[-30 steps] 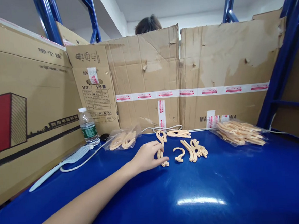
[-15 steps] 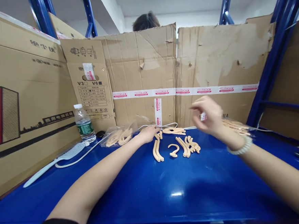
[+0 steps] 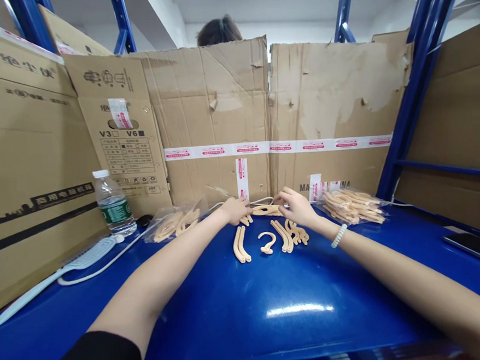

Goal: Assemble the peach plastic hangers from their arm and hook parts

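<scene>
Step, seemingly: arranging tan parts around hook (image 3: pixel 268 244). Left hand (image 3: pixel 234 210) curled over short pieces (image 3: pixel 246 220) behind hook; right hand (image 3: pixel 294 206) half-curled by long pieces (image 3: pixel 266 211), also behind hook; cannot tell either grip. Next probably calls for light pinch.

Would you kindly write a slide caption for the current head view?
Left hand and right hand over a blue table, a hook lying between two pairs of curved strips.
</scene>
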A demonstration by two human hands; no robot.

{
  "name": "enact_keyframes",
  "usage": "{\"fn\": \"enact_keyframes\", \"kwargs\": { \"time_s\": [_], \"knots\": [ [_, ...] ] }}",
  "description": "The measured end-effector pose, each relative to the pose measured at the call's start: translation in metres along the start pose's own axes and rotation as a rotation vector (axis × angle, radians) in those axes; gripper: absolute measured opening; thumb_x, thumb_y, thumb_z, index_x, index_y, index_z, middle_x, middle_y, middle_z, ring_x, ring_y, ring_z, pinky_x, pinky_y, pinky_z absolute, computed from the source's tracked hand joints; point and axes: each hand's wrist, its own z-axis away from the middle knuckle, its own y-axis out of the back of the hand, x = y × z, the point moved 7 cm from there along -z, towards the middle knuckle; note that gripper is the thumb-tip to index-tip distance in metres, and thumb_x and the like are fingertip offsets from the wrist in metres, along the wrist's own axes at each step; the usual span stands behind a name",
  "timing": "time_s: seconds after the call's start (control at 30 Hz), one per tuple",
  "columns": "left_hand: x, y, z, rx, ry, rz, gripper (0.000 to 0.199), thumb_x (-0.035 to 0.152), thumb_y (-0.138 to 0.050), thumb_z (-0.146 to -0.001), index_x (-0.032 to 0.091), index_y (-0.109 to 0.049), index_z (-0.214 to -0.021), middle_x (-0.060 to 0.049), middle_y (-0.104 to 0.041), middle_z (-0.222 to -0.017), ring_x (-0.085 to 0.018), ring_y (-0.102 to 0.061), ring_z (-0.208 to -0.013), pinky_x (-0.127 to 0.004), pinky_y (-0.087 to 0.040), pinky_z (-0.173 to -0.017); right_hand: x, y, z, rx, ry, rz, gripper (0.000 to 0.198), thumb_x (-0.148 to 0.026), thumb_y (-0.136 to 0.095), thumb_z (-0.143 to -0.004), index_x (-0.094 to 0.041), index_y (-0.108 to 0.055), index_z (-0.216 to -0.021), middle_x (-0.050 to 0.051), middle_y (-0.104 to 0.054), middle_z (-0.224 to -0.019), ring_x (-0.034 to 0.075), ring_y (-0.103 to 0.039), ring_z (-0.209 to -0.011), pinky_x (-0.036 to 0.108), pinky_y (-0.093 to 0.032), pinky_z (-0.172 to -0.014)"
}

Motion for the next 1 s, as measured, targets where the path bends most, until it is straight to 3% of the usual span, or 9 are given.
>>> {"fn": "enact_keyframes", "kwargs": {
  "time_s": [0.1,0.27,0.37,0.47,0.53,0.67,0.8,0.9,1.0],
  "knots": [
    [0.001,0.01,0.001,0.032,-0.005,0.01,0.03,0.031,-0.059,-0.095,0.017,-0.058,-0.121,-0.01,-0.06,-0.124,-0.024,-0.062,-0.104,-0.045,-0.054,-0.087,0.008,0.013,0.006,0.092,-0.065,-0.034,0.018,-0.007,-0.052,-0.081,-0.017,-0.064,-0.092,0.004,-0.058,-0.093,0.016,-0.058,-0.075,0.03,-0.05,-0.069],
    [0.008,0.041,0.012,0.147,0.012,0.093,0.029,0.032,-0.06,-0.095,0.017,-0.059,-0.12,-0.01,-0.06,-0.122,-0.024,-0.062,-0.103,-0.045,-0.054,-0.087,0.017,0.029,0.011,0.191,-0.174,-0.079,0.032,-0.006,-0.041,-0.076,-0.015,-0.061,-0.098,0.008,-0.056,-0.092,0.019,-0.058,-0.075,0.03,-0.05,-0.064],
    [0.016,0.066,0.032,0.256,0.036,0.199,0.029,0.032,-0.06,-0.094,0.016,-0.06,-0.117,-0.009,-0.061,-0.12,-0.024,-0.062,-0.104,-0.045,-0.053,-0.088,0.004,0.026,0.017,0.074,-0.163,-0.117,0.031,-0.008,-0.041,-0.079,-0.015,-0.061,-0.101,0.006,-0.061,-0.084,0.019,-0.06,-0.071,0.029,-0.049,-0.061],
    [0.024,0.088,0.058,0.367,0.077,0.358,0.025,0.031,-0.064,-0.09,0.015,-0.06,-0.109,-0.007,-0.063,-0.11,-0.023,-0.062,-0.098,-0.044,-0.052,-0.086,-0.03,0.01,0.031,-0.166,-0.046,-0.166,0.023,-0.013,-0.054,-0.08,-0.018,-0.065,-0.099,0.001,-0.064,-0.075,0.016,-0.06,-0.063,0.026,-0.048,-0.059],
    [0.03,0.096,0.074,0.413,0.088,0.493,0.025,0.025,-0.067,-0.082,0.016,-0.058,-0.103,-0.004,-0.065,-0.098,-0.021,-0.063,-0.09,-0.041,-0.052,-0.084,-0.054,-0.002,0.042,-0.299,0.045,-0.178,0.025,-0.018,-0.065,-0.079,-0.02,-0.068,-0.104,0.002,-0.066,-0.082,0.017,-0.063,-0.069,0.026,-0.049,-0.063],
    [0.036,0.096,0.096,0.461,0.129,0.785,0.021,0.024,-0.06,-0.076,0.018,-0.053,-0.094,-0.001,-0.065,-0.088,-0.02,-0.064,-0.083,-0.038,-0.053,-0.083,-0.079,-0.027,0.05,-0.445,0.157,-0.153,0.018,-0.016,-0.07,-0.08,-0.019,-0.071,-0.098,0.008,-0.067,-0.095,0.022,-0.064,-0.084,0.029,-0.049,-0.071],
    [0.03,0.088,0.107,0.498,0.228,1.088,0.021,0.033,-0.056,-0.076,0.019,-0.051,-0.09,-0.003,-0.065,-0.087,-0.021,-0.065,-0.079,-0.039,-0.055,-0.076,-0.076,-0.044,0.036,-0.513,0.215,-0.143,0.008,-0.013,-0.069,-0.083,-0.016,-0.072,-0.089,0.006,-0.065,-0.087,0.02,-0.064,-0.079,0.03,-0.05,-0.074],
    [0.023,0.081,0.114,0.527,0.337,1.305,0.023,0.037,-0.053,-0.077,0.02,-0.049,-0.09,-0.003,-0.064,-0.085,-0.022,-0.066,-0.077,-0.036,-0.056,-0.068,-0.081,-0.042,0.025,-0.49,0.226,-0.148,0.021,-0.019,-0.071,-0.084,-0.014,-0.07,-0.104,0.009,-0.063,-0.096,0.021,-0.063,-0.082,0.032,-0.051,-0.076],
    [0.019,0.074,0.122,0.56,0.447,1.486,0.022,0.039,-0.052,-0.078,0.02,-0.047,-0.087,-0.003,-0.063,-0.082,-0.021,-0.067,-0.075,-0.035,-0.056,-0.065,-0.104,-0.035,0.026,-0.452,0.285,-0.177,0.033,-0.026,-0.069,-0.087,-0.017,-0.065,-0.119,0.013,-0.059,-0.114,0.024,-0.06,-0.099,0.035,-0.049,-0.088]
  ]
}}
